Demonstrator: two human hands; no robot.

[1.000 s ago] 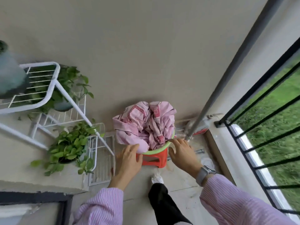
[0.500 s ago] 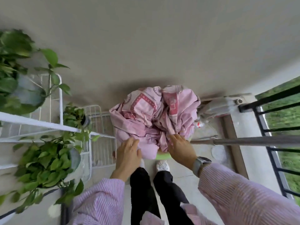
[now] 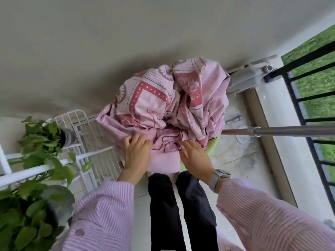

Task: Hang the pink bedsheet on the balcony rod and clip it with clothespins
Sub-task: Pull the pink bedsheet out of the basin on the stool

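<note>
Both hands have moved from the basin (image 3: 214,144) rim onto the bedsheet (image 3: 163,105), mid-frame: left hand (image 3: 137,153) grips folds; right hand (image 3: 194,153) grip indiscernible. Lifting toward the rod (image 3: 290,130) likely follows.

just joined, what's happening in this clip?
A person stands over a green basin heaped with a crumpled pink bedsheet. Both hands are on the near edge of the pile: the left hand has its fingers curled into the fabric, while the right hand lies on it with its grip unclear. The rod runs bare to the right, by the railing. Nothing is hung yet, and no clothespins are visible.
</note>
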